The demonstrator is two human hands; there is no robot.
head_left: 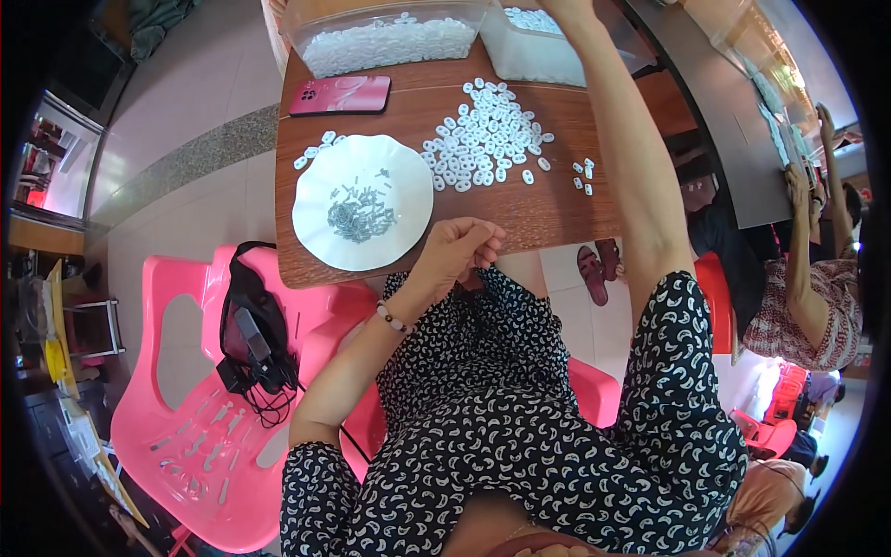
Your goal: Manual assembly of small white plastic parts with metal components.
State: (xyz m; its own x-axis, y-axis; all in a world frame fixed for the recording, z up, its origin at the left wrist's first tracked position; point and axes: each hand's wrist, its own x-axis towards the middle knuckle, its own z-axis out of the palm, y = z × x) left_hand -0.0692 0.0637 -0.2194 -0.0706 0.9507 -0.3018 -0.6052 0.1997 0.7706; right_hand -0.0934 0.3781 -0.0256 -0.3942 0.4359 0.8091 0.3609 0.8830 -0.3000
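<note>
My left hand (462,248) hovers at the table's near edge, fingers curled together with the thumb against them; whatever they may hold is hidden. Close by on its left is a white wavy-rimmed plate (316,218) with a heap of small grey metal-looking pieces (362,215). Beyond the hand, many small white oval plastic pieces with holes (483,135) are spread in a loose pile. My right arm stretches to the far side, where my right hand (566,7) is at the right-hand clear tub (534,60); its fingers are cut off by the picture's upper edge.
Another clear tub (390,42) full of white pieces stands at the table's far left, behind a pink phone (341,96). Several small white parts (584,176) lie at the right. A pink chair (204,446) with a black bag (255,325) is at left. Co-workers sit at right.
</note>
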